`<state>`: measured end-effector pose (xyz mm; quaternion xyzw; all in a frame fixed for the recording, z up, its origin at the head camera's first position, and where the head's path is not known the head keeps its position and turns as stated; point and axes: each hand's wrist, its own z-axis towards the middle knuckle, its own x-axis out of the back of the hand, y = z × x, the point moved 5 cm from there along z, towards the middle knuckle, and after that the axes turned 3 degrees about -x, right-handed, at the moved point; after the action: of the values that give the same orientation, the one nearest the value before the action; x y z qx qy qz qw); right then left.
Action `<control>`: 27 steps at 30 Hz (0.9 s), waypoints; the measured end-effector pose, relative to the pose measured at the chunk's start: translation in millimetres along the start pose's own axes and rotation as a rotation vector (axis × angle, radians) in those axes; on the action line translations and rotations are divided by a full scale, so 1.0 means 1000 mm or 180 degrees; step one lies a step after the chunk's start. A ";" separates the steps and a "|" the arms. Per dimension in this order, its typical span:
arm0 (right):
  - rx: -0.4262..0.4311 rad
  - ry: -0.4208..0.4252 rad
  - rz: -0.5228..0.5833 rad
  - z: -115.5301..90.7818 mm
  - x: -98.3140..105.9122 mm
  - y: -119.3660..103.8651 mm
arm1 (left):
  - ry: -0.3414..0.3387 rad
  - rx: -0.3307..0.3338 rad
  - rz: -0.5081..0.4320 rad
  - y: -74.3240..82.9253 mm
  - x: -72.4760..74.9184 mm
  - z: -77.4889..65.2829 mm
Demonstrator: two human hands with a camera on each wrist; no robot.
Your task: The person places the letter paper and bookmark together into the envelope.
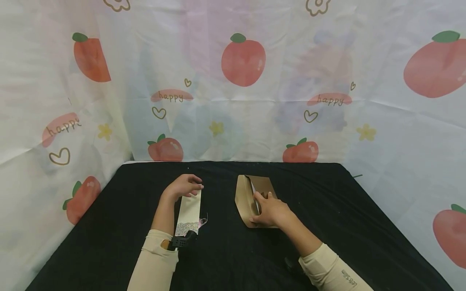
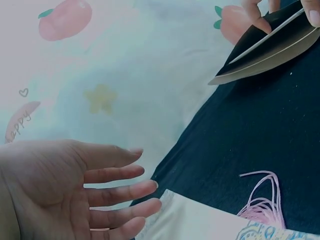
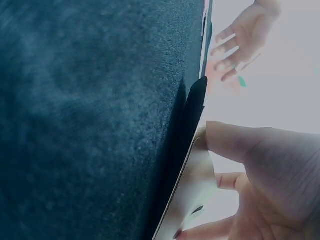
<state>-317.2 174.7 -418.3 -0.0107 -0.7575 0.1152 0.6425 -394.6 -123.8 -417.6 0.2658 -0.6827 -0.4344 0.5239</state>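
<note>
A brown paper envelope (image 1: 268,182) lies on the black cloth with its flap (image 1: 243,198) folded out to the left. A white sheet (image 2: 265,39) shows in its opening. My right hand (image 1: 271,211) rests on the envelope, fingers spread, with the thumb (image 3: 227,137) against the flap side and fingertips near the white sheet's edge. To the left lies a long pale card (image 1: 190,208) like a bookmark, with a patterned near end and a pink tassel (image 2: 265,207). Over its far end my left hand (image 1: 183,186) hovers, fingers loosely extended; contact with the card cannot be made out.
Black cloth (image 1: 222,250) covers the table. A white curtain (image 1: 269,121) printed with red fruit hangs behind it and at both sides. A black wrist device (image 1: 183,240) is strapped to my left forearm, beside the card's near end.
</note>
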 end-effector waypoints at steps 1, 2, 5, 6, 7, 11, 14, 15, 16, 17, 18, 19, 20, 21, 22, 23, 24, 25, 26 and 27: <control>0.0003 0.0001 -0.0001 0.000 0.000 0.000 | 0.0015 0.0013 0.0008 -0.001 0.001 0.000; -0.0001 -0.0006 -0.0003 0.000 0.000 0.000 | 0.0036 0.0031 0.0019 -0.003 0.002 0.000; -0.0017 -0.0028 -0.0005 0.000 0.000 0.000 | 0.0099 0.0086 0.0042 -0.007 0.005 -0.001; -0.0022 -0.0038 -0.0009 -0.001 0.000 0.000 | 0.0128 0.0105 0.0059 -0.008 0.006 -0.001; -0.0024 -0.0045 -0.0015 -0.001 0.000 0.000 | 0.0160 0.0127 0.0077 -0.009 0.008 -0.002; -0.0027 -0.0062 -0.0029 -0.001 0.000 0.000 | 0.0268 0.0193 0.0145 -0.012 0.012 -0.004; -0.0024 -0.0058 -0.0035 -0.001 0.000 0.000 | 0.0308 0.0217 0.0204 -0.015 0.014 -0.006; -0.0021 -0.0057 -0.0034 -0.001 0.000 0.000 | 0.0318 0.0224 0.0233 -0.017 0.014 -0.006; -0.0020 -0.0057 -0.0036 -0.001 0.000 0.000 | 0.0341 0.0249 0.0261 -0.018 0.015 -0.007; -0.0017 -0.0058 -0.0035 -0.001 0.000 0.000 | 0.0365 0.0268 0.0310 -0.019 0.016 -0.007; -0.0015 -0.0057 -0.0036 0.000 -0.001 0.000 | 0.0388 0.0292 0.0354 -0.020 0.017 -0.007; -0.0014 -0.0059 -0.0038 0.000 -0.001 0.000 | 0.0418 0.0328 0.0389 -0.022 0.018 -0.007; -0.0014 -0.0060 -0.0039 0.000 -0.001 0.000 | 0.0447 0.0347 0.0438 -0.023 0.019 -0.007; -0.0013 -0.0059 -0.0041 0.000 0.000 0.000 | 0.0476 0.0366 0.0472 -0.023 0.020 -0.008; -0.0013 -0.0058 -0.0041 0.000 0.000 -0.001 | 0.0503 0.0393 0.0503 -0.024 0.021 -0.008; -0.0010 -0.0055 -0.0038 0.000 0.000 -0.001 | 0.0525 0.0409 0.0530 -0.024 0.022 -0.008; -0.0012 -0.0054 -0.0036 0.000 0.000 -0.001 | 0.0547 0.0431 0.0545 -0.025 0.023 -0.008; -0.0012 -0.0053 -0.0035 -0.001 0.001 -0.001 | 0.0569 0.0451 0.0568 -0.025 0.023 -0.009; -0.0011 -0.0053 -0.0030 -0.001 0.001 -0.001 | 0.0587 0.0468 0.0591 -0.025 0.024 -0.009; -0.0010 -0.0054 -0.0030 -0.001 0.001 -0.001 | 0.0599 0.0482 0.0609 -0.025 0.024 -0.010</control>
<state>-316.6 174.0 -417.2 -0.0071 -0.7631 0.1111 0.6366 -395.3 -158.4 -427.2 0.2778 -0.6837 -0.3030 0.6030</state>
